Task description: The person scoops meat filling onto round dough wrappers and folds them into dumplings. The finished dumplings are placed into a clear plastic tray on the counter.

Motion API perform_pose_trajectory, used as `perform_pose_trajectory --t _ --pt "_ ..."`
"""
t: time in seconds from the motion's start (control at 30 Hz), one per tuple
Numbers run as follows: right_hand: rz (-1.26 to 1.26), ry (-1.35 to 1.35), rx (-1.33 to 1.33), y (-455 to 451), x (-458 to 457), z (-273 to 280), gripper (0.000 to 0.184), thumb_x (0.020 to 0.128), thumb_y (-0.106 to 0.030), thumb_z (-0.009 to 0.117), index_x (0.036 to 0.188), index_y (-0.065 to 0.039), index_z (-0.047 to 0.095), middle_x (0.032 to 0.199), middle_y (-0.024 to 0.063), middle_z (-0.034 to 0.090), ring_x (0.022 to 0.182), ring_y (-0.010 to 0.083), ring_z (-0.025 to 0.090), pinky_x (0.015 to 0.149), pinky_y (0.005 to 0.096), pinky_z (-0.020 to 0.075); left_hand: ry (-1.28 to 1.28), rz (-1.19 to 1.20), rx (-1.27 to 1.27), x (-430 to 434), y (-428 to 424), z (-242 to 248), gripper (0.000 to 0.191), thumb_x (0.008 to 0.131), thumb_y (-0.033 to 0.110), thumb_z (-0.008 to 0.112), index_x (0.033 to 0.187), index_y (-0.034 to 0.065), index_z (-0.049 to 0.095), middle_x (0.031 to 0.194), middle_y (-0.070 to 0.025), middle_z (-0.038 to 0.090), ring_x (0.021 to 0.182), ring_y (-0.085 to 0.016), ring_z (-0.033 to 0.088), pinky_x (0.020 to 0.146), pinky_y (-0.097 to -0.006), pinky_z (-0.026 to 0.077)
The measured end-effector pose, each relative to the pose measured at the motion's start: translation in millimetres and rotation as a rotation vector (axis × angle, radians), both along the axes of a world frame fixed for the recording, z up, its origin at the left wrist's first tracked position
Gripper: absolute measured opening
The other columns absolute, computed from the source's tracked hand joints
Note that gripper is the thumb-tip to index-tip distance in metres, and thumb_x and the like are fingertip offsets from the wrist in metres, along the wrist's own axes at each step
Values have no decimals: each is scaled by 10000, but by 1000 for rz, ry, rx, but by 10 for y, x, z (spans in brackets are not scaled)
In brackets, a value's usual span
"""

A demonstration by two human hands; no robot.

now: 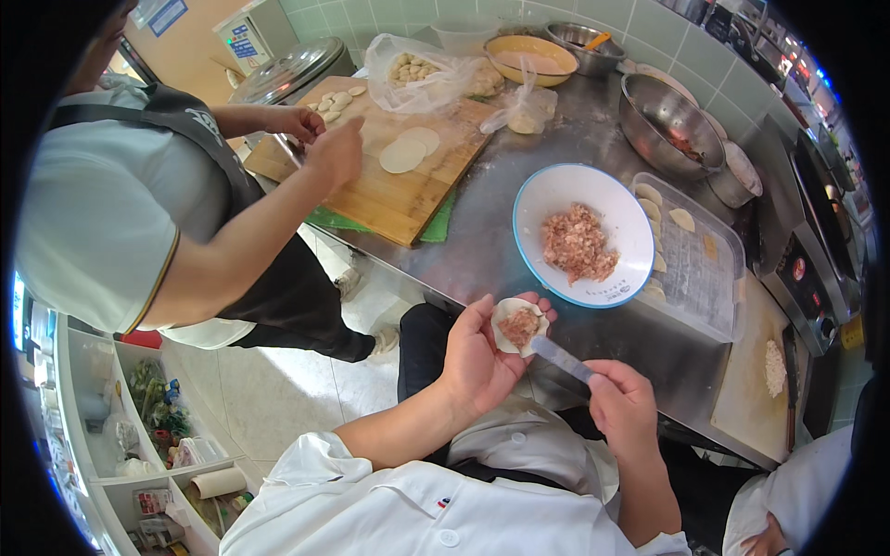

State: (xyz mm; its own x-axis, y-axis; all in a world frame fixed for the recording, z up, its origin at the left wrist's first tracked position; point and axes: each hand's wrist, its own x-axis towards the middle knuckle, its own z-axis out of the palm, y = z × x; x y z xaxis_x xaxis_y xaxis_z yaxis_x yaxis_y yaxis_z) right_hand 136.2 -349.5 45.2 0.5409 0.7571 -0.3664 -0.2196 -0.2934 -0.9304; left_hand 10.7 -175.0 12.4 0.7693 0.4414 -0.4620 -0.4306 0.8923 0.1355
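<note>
In the palm of my left hand (480,358) rests a round dumpling wrapper (504,338) with minced meat filling (520,325) heaped on it. My right hand (624,399) grips a flat, narrow spatula (563,360), whose tip touches the wrapper beside the filling. Just beyond my hands stands a white enamel bowl (626,201) with a blue rim, holding a mound of minced meat (577,243). To its right, a clear plastic tray (695,278) contains several folded dumplings (682,219), mostly lined up along its left side.
At left a co-worker's hands (334,149) hover over a wooden board (396,198) bearing flat wrappers (403,154) and dough pieces (335,103). Steel bowl (643,132) and yellow basin (504,50) stand behind. At right lie a cutting board (744,368) and a knife (790,389); another person is partly visible.
</note>
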Motion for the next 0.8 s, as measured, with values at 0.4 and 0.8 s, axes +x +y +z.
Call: perform_pose_trajectory --t 0.4,0.8 --pt "-29 20 3 -128 -42 -60 250 1037 -63 549 1228 51 663 673 13 587 528 58 506 489 227 393 -64 -7 -48 -88 -39 -28 486 1072 308 404 1359 -58 545 1383 -244 607 1345 -389 552 1166 -479 439" --pt "214 -1600 548 175 34 -140 245 783 -145 833 1011 -135 742 939 9 629 825 219 604 765 330 517 -162 -373 63 -132 -115 160 554 1083 335 419 1441 -84 475 1530 -266 488 1411 -396 503 1207 -509 387"
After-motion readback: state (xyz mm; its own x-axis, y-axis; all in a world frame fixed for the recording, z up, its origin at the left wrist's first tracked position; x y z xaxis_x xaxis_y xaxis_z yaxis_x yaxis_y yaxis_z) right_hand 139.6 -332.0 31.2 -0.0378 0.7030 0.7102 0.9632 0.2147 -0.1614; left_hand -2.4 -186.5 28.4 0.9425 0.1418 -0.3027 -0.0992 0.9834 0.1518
